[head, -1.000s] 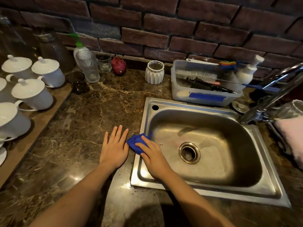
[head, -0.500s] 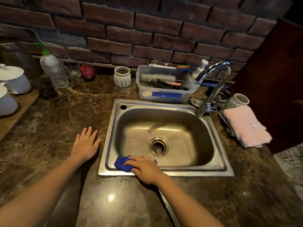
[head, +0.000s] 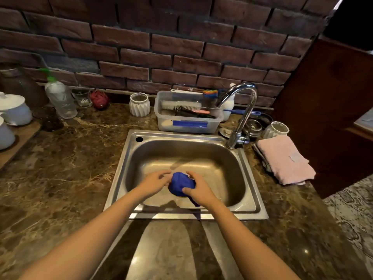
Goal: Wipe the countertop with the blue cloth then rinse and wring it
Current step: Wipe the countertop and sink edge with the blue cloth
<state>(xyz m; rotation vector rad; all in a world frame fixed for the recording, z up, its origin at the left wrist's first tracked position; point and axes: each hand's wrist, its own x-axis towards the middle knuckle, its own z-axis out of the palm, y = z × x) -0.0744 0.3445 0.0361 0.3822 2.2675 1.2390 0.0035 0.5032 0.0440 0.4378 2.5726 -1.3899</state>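
Note:
The blue cloth (head: 180, 183) is bunched into a ball above the steel sink (head: 250, 178). My right hand (head: 198, 189) grips it from the right, with a tail of cloth hanging below the palm. My left hand (head: 155, 181) is at the cloth's left side, fingertips curled against it. Both hands hover over the basin's front half. The chrome faucet (head: 243, 110) stands at the sink's back right corner, and no water shows at its spout. Brown marble countertop (head: 66, 168) surrounds the sink.
A clear tub of brushes (head: 188, 116) sits behind the sink beside a white ribbed cup (head: 139, 104). A folded pink towel (head: 286, 160) lies to the right. White lidded mugs (head: 14, 109) and a pump bottle (head: 59, 96) stand at the left.
My right hand lifted the cloth off the sink's front rim into the basin and bunched it. My left hand left the countertop and came to the cloth.

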